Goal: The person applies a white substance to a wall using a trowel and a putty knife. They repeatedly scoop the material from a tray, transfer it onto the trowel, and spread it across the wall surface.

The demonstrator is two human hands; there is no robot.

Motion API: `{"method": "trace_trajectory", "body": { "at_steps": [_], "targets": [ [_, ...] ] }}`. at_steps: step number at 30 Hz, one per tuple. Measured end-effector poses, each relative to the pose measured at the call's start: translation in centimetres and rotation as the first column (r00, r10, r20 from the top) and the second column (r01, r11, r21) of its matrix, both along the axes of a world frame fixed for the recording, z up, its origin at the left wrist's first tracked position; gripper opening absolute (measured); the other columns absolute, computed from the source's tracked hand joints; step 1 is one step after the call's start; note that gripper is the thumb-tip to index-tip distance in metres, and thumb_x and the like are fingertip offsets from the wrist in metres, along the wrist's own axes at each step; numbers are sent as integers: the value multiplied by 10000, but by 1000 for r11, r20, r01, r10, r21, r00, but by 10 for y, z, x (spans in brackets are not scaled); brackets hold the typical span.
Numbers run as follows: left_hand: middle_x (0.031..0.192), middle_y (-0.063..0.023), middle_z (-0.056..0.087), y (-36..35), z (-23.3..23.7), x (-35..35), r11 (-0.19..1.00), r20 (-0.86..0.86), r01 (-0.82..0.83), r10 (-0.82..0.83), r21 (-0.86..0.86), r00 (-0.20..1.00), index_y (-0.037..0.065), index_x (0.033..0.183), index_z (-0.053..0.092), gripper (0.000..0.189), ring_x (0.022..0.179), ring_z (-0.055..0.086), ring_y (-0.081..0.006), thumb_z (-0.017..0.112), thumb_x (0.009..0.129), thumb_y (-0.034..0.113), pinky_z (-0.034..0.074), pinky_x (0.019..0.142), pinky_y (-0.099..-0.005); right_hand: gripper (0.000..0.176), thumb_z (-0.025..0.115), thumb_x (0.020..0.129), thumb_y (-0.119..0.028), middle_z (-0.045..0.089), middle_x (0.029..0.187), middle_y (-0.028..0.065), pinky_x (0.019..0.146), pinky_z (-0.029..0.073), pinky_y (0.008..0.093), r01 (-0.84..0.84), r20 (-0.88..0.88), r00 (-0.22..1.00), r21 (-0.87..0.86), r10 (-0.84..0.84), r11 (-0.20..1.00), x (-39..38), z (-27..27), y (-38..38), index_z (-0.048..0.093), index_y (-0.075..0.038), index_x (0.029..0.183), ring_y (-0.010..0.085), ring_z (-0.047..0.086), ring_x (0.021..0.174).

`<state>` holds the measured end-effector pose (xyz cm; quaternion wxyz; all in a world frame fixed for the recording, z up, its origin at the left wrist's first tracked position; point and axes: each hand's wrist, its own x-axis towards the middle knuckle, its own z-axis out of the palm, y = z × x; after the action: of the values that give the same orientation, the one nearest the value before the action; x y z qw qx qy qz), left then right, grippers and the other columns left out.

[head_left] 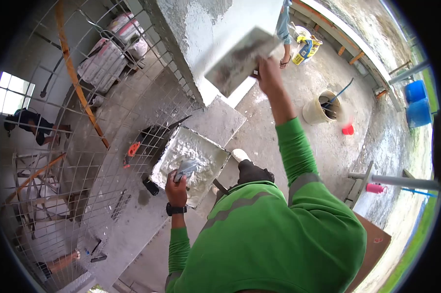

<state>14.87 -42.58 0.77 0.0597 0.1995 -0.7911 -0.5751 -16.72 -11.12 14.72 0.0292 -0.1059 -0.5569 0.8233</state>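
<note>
My right hand (269, 73) is raised and closed around the handle of a wide rectangular plastering trowel (242, 61). The plate is blurred by motion, smeared grey and white, and overlaps the white plastered wall (189, 34). Lower down, my left hand (175, 191), with a black watch on its wrist, grips a small trowel (187, 167). That tool's grey blade lies over the wet white plaster (198, 146) in a square tub (219, 151). Most of the small trowel's handle is hidden by my fingers.
A wire mesh (91, 161) spans the left side, with people and stacked bags (102, 63) beyond it. An orange-handled tool (131, 152) lies by the tub. To the right stand a bucket (311, 113), a red cup (348, 130) and a yellow bag (306, 49) near another person's arm (283, 31).
</note>
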Motion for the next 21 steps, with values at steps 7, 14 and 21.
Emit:
{"method": "trace_trajectory", "body": {
  "at_steps": [7,14,21],
  "targets": [
    [989,-58,633,32,18,-3,966,-3,-245,246,81,969,-24,1153,539,329,839,591,-101,653,849,28,491,755,-251,242,472,929,-137,583,887,169,621,603,422,-130,558,822,-6,111,991,-58,-256,-12,527,87,1001,269,637,738],
    [952,-41,632,69,11,4,932,-41,-319,330,172,943,-17,1149,534,328,819,587,-95,653,844,10,487,740,-249,314,337,1013,-176,561,965,210,736,626,438,-375,427,826,-73,369,924,-106,-114,-23,414,113,1109,309,658,767],
    [921,-37,635,77,-3,8,967,-108,-197,215,159,971,-21,1143,542,315,773,578,-92,649,851,29,485,693,-248,185,569,931,-141,641,1015,121,835,574,352,-626,-242,739,99,629,773,-143,105,1,561,-11,1062,242,655,912]
  ]
}}
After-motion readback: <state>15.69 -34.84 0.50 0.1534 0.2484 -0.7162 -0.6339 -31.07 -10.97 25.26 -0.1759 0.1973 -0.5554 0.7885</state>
